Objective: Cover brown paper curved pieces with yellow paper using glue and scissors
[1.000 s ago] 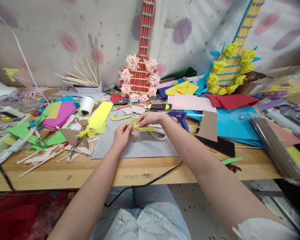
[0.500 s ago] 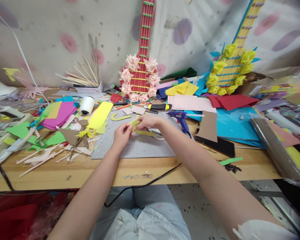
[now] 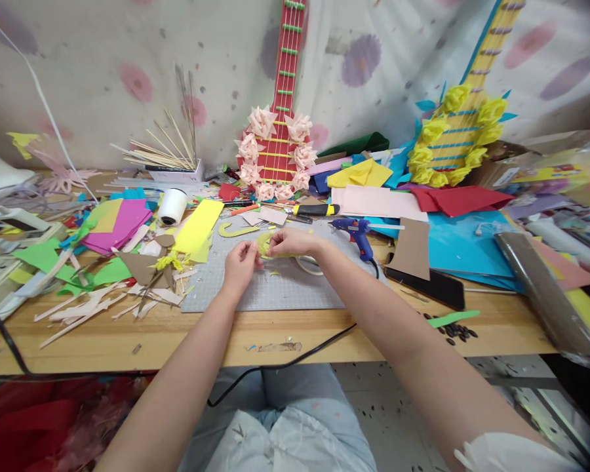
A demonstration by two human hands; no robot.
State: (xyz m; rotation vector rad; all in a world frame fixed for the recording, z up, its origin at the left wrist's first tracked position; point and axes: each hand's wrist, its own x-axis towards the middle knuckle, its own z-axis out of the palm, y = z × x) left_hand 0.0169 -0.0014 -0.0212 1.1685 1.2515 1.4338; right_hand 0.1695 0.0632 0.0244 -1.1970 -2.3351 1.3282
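Note:
Over the grey cutting mat [image 3: 211, 288], my two hands meet at a small yellow-green paper piece [image 3: 264, 244]. My left hand [image 3: 240, 265] pinches its left side between thumb and fingers. From the right, my right hand [image 3: 295, 242] grips the same piece, its fingers closed and partly hiding it. Below my right wrist lies a roll of tape [image 3: 309, 266], half covered by the arm. A hook-shaped yellow-green paper cutout [image 3: 235, 231] rests behind my left hand, and small yellow scraps dot the mat.
A blue glue gun [image 3: 356, 235] stands right of the mat, near a black phone [image 3: 437, 288]. Behind are a utility knife [image 3: 317, 210] and a red paper guitar [image 3: 275, 157] with pink flowers. Paper scraps [image 3: 83, 308] crowd the left; a black cord [image 3: 295, 360] crosses the front edge.
The yellow strip seen under my right hand is no longer visible there, and more of the tape roll shows. My right fingers have shifted slightly on the paper piece; my left hand barely moved.

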